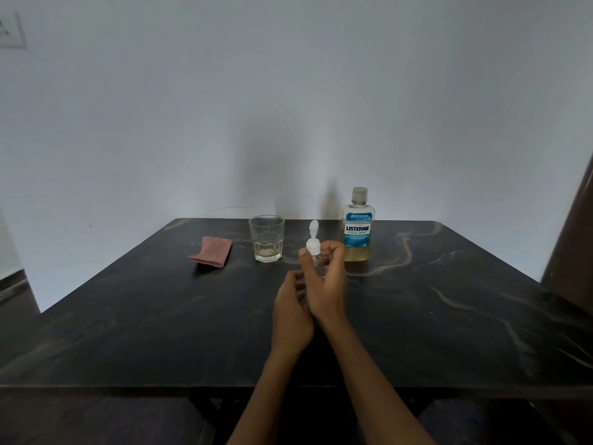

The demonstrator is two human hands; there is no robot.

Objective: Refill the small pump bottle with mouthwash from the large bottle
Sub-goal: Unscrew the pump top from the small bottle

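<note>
I held the small pump bottle (316, 255) above the tabletop (449, 300) in my right hand (327, 284), fingers closed around its clear body so the white pump top (313, 240) stood free. My left hand (290, 303) curled half-closed just beside it, holding nothing. The large bottle (357, 229) stood capped behind, near a glass (266, 238) and pink cloth (211, 251).

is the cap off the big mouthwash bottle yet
No, the grey cap sits on the neck of the big mouthwash bottle, which stands untouched on the table behind both hands.
</note>
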